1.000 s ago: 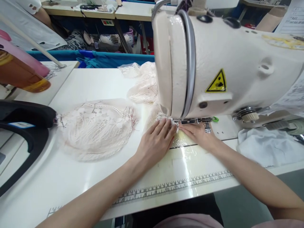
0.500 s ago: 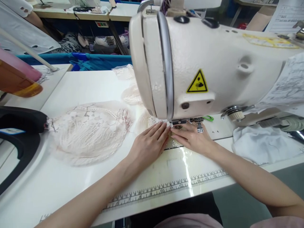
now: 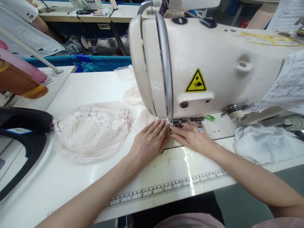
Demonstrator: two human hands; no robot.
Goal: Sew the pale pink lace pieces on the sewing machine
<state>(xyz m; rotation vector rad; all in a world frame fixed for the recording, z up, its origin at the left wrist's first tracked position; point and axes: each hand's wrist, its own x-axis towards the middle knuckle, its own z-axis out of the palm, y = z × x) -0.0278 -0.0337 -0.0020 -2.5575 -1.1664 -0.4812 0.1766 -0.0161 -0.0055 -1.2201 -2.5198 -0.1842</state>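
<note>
Under the head of a white sewing machine (image 3: pixel 204 66), my left hand (image 3: pixel 151 137) lies flat with its fingers out on a piece of cream lace (image 3: pixel 153 118). My right hand (image 3: pixel 192 135) rests beside the needle area, fingers stretched out and partly hidden behind the presser parts (image 3: pixel 187 121). The fingertips of both hands nearly meet at the lace edge. Much of the lace is covered by my hands and the machine head. To the left, a round, sheer cream lace piece (image 3: pixel 92 133) lies spread on the table.
A printed ruler strip (image 3: pixel 163 190) runs along the front of the white table (image 3: pixel 78 186). Crumpled white cloth (image 3: pixel 268 144) lies at the right. A black curved device (image 3: pixel 26 126) and a pink and amber bottle (image 3: pixel 23 76) stand left. A person in white (image 3: pixel 26 28) is beyond.
The whole view has shifted slightly. Both hands stay almost in place by the needle, with only a very small shift of the fingers.
</note>
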